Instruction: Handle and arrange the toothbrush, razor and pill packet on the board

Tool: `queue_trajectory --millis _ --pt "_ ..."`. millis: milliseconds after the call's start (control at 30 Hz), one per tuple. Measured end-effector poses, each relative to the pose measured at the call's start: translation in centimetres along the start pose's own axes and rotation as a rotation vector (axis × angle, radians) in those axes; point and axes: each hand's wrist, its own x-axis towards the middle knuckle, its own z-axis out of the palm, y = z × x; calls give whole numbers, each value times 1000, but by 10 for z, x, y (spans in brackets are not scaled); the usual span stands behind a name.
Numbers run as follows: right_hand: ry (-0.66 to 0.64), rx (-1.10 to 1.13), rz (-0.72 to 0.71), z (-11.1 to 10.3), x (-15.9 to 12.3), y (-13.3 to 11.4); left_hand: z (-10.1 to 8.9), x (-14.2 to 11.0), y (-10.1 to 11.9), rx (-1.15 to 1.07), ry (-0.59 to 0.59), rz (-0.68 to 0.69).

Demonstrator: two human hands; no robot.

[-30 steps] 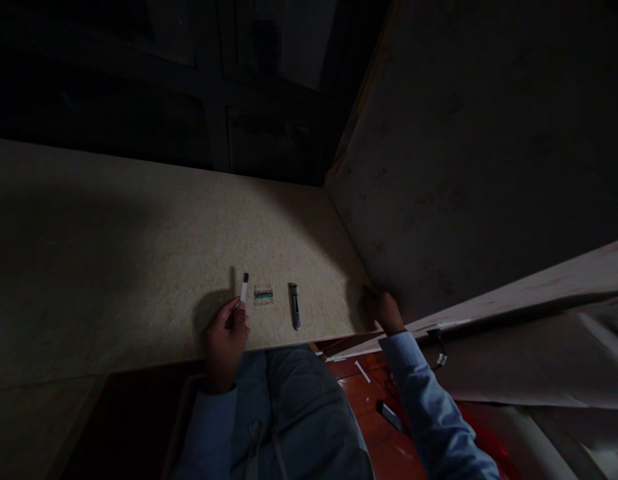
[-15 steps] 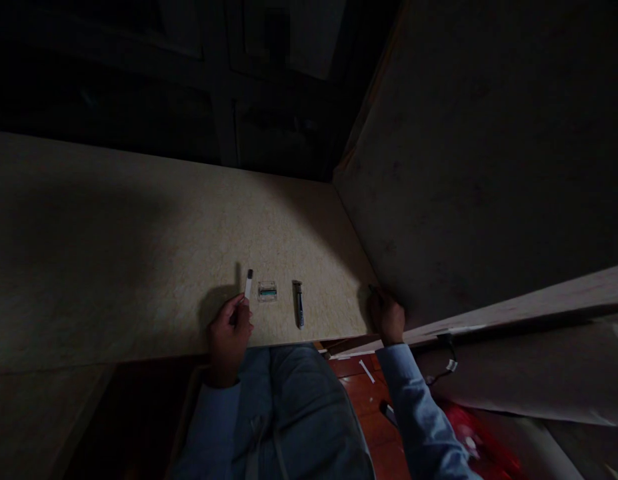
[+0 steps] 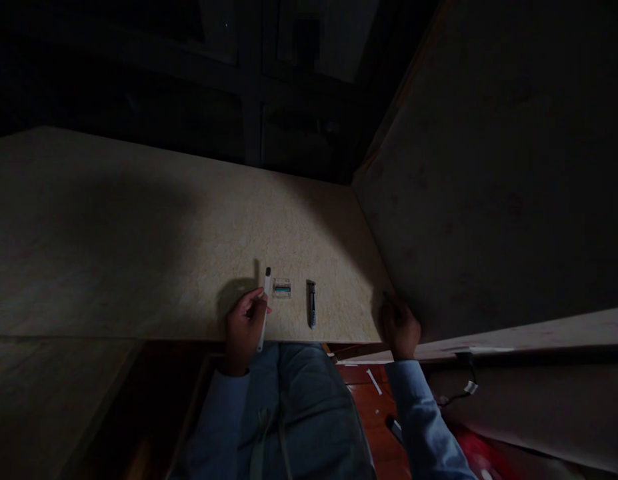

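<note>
My left hand (image 3: 245,328) is closed at the near edge of the counter. Between thumb and fingers it pinches a slim white toothbrush (image 3: 267,283), dark head up, with the handle's lower end showing below the hand. Just right of it lies a small clear case (image 3: 282,289) with a teal and dark strip inside, probably a razor cartridge. A dark razor (image 3: 313,310) rests further right, its head pointing away from me. By the right wall, my right hand (image 3: 399,327) is closed at the counter's corner. A thin dark tip (image 3: 386,295) pokes out from its fingers; shadow hides what it is.
The pale counter (image 3: 163,260) meets a wall (image 3: 489,200) on the right and a dark window (image 3: 249,100) at the back. Below the edge are a reddish floor (image 3: 361,393) with a white strip (image 3: 374,382), a cable (image 3: 461,393) and a red bag (image 3: 476,453).
The view has swung slightly left, so everything sits further right. In my left hand the toothbrush has shifted and its lower end now shows. My right hand stays at the corner.
</note>
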Motion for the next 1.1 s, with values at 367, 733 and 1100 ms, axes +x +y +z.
queue_trajectory --millis 367,733,1100 --pt "-122 -309 71 -11 11 -23 5 -7 18 -12 -38 -30" --pt "-101 -209 92 -8 10 -19 105 -43 46 114 -413 169" --pt "-87 -130 102 -11 7 -23 214 -46 55 686 -606 271"
